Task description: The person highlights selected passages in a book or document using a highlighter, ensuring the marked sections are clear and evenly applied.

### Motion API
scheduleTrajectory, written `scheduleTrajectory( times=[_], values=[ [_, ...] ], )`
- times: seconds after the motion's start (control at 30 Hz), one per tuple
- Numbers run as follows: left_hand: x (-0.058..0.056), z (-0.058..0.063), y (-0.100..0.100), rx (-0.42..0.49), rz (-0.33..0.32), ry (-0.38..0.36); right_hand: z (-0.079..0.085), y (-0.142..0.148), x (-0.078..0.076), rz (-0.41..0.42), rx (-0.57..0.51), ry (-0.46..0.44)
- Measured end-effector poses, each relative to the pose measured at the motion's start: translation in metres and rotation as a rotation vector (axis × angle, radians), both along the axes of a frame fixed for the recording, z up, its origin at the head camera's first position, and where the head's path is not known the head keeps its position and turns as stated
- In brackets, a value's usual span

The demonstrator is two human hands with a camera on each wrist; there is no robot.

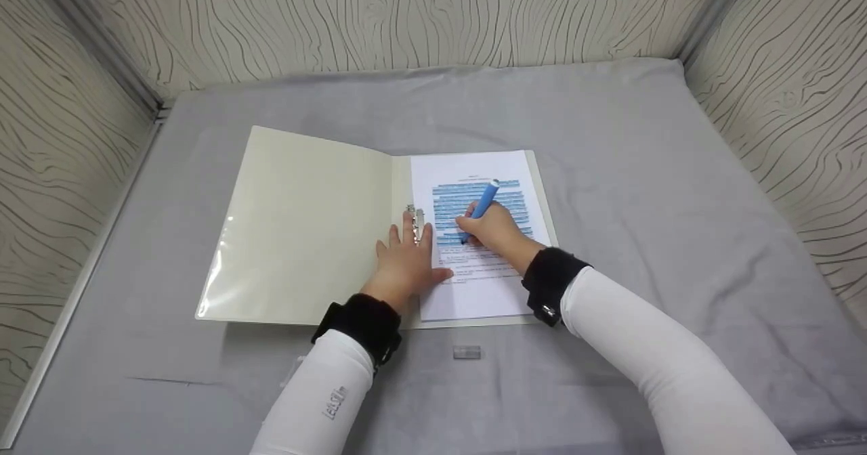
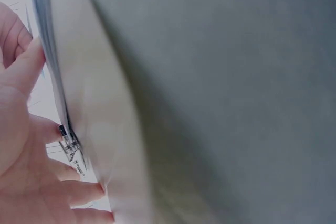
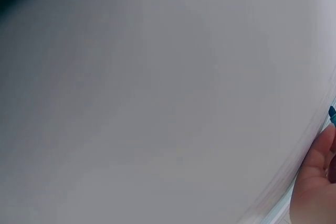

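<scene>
A blue highlighter (image 1: pixel 485 200) is pinched in my right hand (image 1: pixel 500 228), its dark tip down at the printed sheet (image 1: pixel 484 299). Blue marking covers the upper lines of text; the lower lines are plain. My left hand (image 1: pixel 405 265) lies with spread fingers across the spine of the open binder (image 1: pixel 311 231), over its metal ring clip (image 1: pixel 418 225), and the thumb reaches onto the sheet. In the left wrist view the clip (image 2: pixel 72 148) shows between the fingers. Only the highlighter's tip (image 3: pixel 332 113) and part of the right hand (image 3: pixel 315 182) appear in the right wrist view.
A small grey, see-through block (image 1: pixel 467 352) lies in front of the binder; its kind is unclear. Grey cloth (image 1: pixel 643 170) with some creases covers the table. Wood-patterned panels (image 1: pixel 406 22) stand at the back and both sides.
</scene>
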State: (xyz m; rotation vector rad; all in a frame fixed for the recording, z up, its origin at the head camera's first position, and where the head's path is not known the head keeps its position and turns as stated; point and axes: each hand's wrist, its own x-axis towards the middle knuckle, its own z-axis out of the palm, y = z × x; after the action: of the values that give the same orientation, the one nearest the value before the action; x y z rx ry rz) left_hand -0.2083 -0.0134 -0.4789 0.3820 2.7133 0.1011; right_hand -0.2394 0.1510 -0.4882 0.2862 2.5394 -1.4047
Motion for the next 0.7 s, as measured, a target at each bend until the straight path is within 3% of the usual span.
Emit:
scheduleTrajectory(
  times=[0.7],
  values=[
    [0.0014, 0.0022, 0.0002, 0.016, 0.005, -0.002, -0.0002, 0.0092, 0.0029, -0.001, -0.036, 0.023]
  ],
)
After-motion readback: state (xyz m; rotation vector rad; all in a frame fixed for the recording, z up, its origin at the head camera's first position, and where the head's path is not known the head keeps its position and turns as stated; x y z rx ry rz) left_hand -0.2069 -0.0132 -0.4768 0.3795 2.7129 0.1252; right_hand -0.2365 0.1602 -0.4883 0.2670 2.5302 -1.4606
